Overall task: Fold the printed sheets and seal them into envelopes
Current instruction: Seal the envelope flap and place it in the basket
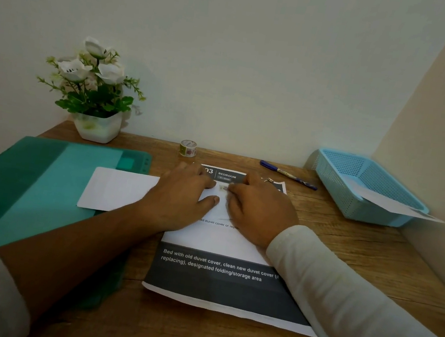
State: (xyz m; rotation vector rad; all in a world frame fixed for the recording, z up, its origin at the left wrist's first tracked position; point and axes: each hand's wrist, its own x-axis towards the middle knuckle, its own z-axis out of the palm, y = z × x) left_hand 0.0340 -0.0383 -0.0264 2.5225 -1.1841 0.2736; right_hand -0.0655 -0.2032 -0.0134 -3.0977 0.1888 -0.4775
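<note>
The left hand [183,191] and right hand [259,212] are lying flat at mid-desk, fingers straight and pressing down on a small white envelope [220,209]. Their fingertips are meeting at a strip of patterned tape [223,188] on it. The envelope is resting on a printed sheet [219,242].

Judgement: the paper is handling as light, thin and easily creased, and is liable to slide on the sheet beneath. It is best pinned by flat fingers beside the tape and lifted by an edge.

The desk [346,257] is showing level wood grain, standing against a pale wall [259,59]. A tape roll [188,147], pen [287,174], blue basket [335,190], green folder [27,184] and flowerpot [97,125] are lying around the work.
</note>
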